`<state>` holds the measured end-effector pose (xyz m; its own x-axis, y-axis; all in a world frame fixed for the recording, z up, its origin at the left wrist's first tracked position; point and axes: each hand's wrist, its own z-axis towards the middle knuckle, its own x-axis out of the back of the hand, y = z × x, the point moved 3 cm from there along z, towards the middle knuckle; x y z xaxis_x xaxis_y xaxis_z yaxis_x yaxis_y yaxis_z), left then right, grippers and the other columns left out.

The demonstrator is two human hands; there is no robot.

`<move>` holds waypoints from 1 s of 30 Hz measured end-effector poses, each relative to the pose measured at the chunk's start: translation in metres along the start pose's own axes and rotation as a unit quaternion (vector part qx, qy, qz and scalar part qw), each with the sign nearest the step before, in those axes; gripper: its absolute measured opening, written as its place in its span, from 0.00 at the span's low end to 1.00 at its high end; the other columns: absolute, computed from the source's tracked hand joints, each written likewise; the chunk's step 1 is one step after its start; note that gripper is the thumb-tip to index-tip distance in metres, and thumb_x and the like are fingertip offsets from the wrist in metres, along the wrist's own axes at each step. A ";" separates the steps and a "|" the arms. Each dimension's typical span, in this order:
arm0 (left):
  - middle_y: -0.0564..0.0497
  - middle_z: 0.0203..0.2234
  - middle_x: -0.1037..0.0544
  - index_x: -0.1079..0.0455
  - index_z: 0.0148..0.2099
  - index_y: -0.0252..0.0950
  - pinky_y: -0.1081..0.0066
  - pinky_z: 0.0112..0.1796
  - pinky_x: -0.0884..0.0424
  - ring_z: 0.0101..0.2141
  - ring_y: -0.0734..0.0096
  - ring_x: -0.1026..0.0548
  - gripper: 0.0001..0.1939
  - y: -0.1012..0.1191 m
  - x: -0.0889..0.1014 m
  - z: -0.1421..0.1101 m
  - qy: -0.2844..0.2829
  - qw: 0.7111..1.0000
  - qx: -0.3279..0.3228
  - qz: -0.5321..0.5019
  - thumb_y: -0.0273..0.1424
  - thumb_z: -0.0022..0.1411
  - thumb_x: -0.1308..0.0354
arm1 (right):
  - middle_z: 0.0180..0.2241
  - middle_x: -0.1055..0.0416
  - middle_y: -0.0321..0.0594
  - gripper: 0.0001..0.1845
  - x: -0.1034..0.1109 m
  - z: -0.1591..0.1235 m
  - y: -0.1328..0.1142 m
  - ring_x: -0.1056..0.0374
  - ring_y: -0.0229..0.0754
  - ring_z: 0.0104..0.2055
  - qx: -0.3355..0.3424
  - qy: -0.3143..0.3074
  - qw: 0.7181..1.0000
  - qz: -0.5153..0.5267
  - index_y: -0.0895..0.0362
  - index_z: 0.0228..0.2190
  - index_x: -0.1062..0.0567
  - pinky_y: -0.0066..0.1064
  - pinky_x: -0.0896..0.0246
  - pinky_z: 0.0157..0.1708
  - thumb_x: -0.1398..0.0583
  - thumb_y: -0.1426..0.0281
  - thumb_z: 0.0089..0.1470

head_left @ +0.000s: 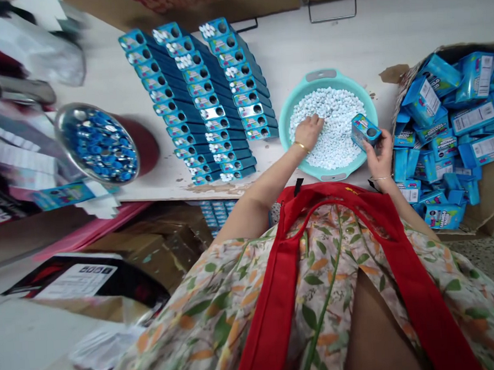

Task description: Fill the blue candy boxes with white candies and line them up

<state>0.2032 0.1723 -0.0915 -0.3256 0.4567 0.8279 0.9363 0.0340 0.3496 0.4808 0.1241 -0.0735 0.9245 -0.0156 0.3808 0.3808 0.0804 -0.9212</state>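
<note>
A turquoise plastic basin (286, 103) stands on the white table, filled with small white pellets (331, 142) that look like candies. My left hand (309, 132) reaches into it, fingers curled down and closed among the pellets; the fingertips are partly hidden. Over the basin's right side, my right hand (380, 155) grips a small blue printed box (365, 130) between thumb and fingers. That box is tilted, and a dark round hole shows in its end. Left of the basin, similar blue boxes (244, 86) lie stacked in three rows, with white pellets showing at several ends.
On the right, a cardboard carton (480, 217) holds many loose blue boxes. A dark red container (145, 146) of blue and silver pieces stands at the left. Wire stands (333, 19) and a large cardboard box (221, 1) line the back. Below left are brown cartons (151, 251).
</note>
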 end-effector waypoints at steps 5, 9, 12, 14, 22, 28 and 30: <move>0.36 0.63 0.22 0.25 0.63 0.37 0.56 0.58 0.26 0.61 0.47 0.22 0.21 0.030 -0.031 -0.014 -0.049 0.996 -0.052 -0.047 0.21 0.76 0.51 | 0.58 0.26 0.44 0.32 0.003 0.005 0.002 0.24 0.50 0.62 -0.014 0.029 0.999 0.044 0.46 0.61 0.31 0.52 0.27 0.68 0.33 0.45 0.65; 0.34 0.60 0.21 0.26 0.62 0.32 0.56 0.61 0.28 0.60 0.48 0.22 0.19 0.032 -0.040 -0.021 -0.076 0.984 -0.098 -0.128 0.25 0.71 0.44 | 0.57 0.25 0.44 0.31 0.008 0.010 -0.001 0.22 0.49 0.59 -0.002 0.024 0.998 0.065 0.46 0.61 0.31 0.49 0.22 0.63 0.32 0.46 0.65; 0.36 0.55 0.19 0.26 0.58 0.33 0.56 0.58 0.27 0.55 0.49 0.20 0.16 0.015 -0.026 -0.032 -0.050 0.975 -0.121 -0.180 0.29 0.70 0.41 | 0.56 0.24 0.43 0.30 0.012 0.011 -0.003 0.22 0.48 0.59 0.016 0.036 0.998 0.056 0.45 0.61 0.32 0.47 0.21 0.62 0.33 0.47 0.66; 0.38 0.52 0.18 0.26 0.56 0.35 0.57 0.55 0.26 0.52 0.51 0.20 0.14 0.000 -0.006 -0.045 -0.022 0.970 -0.149 -0.189 0.30 0.70 0.40 | 0.57 0.24 0.45 0.30 0.013 0.011 -0.004 0.23 0.49 0.60 0.029 0.038 0.999 0.024 0.46 0.62 0.31 0.49 0.23 0.65 0.34 0.46 0.67; 0.43 0.50 0.20 0.25 0.57 0.37 0.60 0.50 0.24 0.50 0.54 0.20 0.13 0.009 0.102 -0.090 0.013 0.977 -0.207 -0.042 0.29 0.72 0.40 | 0.62 0.24 0.52 0.29 -0.010 0.008 -0.023 0.26 0.59 0.67 0.111 -0.099 0.984 -0.100 0.50 0.66 0.29 0.63 0.28 0.71 0.44 0.48 0.74; 0.39 0.48 0.20 0.22 0.57 0.34 0.60 0.47 0.23 0.48 0.54 0.17 0.15 0.076 0.144 -0.107 -0.013 0.984 -0.145 0.098 0.25 0.76 0.47 | 0.64 0.24 0.51 0.29 -0.029 0.003 -0.026 0.26 0.59 0.68 0.134 -0.129 0.975 -0.125 0.47 0.67 0.29 0.65 0.28 0.71 0.49 0.48 0.76; 0.38 0.46 0.20 0.21 0.57 0.33 0.59 0.47 0.23 0.49 0.53 0.17 0.16 0.094 0.150 -0.115 -0.003 0.983 -0.146 0.107 0.26 0.79 0.50 | 0.63 0.24 0.52 0.29 -0.032 0.001 -0.025 0.26 0.59 0.68 0.142 -0.125 0.975 -0.119 0.48 0.67 0.29 0.65 0.28 0.71 0.49 0.49 0.76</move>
<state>0.2276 0.1420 0.1164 -0.1239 0.4315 0.8936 0.9050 -0.3202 0.2800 0.4421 0.1239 -0.0626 0.7636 0.1732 0.6220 0.5315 0.3784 -0.7578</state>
